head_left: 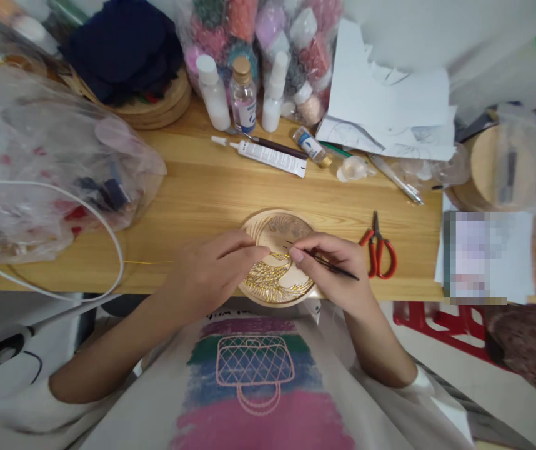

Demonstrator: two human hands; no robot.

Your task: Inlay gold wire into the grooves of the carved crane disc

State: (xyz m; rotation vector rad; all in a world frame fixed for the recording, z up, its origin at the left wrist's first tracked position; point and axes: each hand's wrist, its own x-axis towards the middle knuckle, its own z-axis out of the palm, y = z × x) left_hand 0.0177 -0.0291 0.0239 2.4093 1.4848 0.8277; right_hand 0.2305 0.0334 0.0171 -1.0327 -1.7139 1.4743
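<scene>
On the wooden table lies a round wooden disc (291,295) with a raised tree-like pattern, its lower part gleaming gold. Over its left side, my left hand (218,262) pinches a thin gold wire (148,262), whose tail runs out leftward across the table. Slim black tweezers (340,270) are held in my right hand (338,256) over the disc's right side, their tips near the gold wire at its middle. My fingers hide parts of the disc. Red-handled pliers (378,250) rest just right of my right hand.
Behind the disc lie a white glue tube (272,156), a dark slim tool (280,147) and a small bottle (312,145). Upright bottles (243,100) stand farther back. A plastic bag (62,156) and white cable (120,250) occupy the left, papers (390,100) the back right.
</scene>
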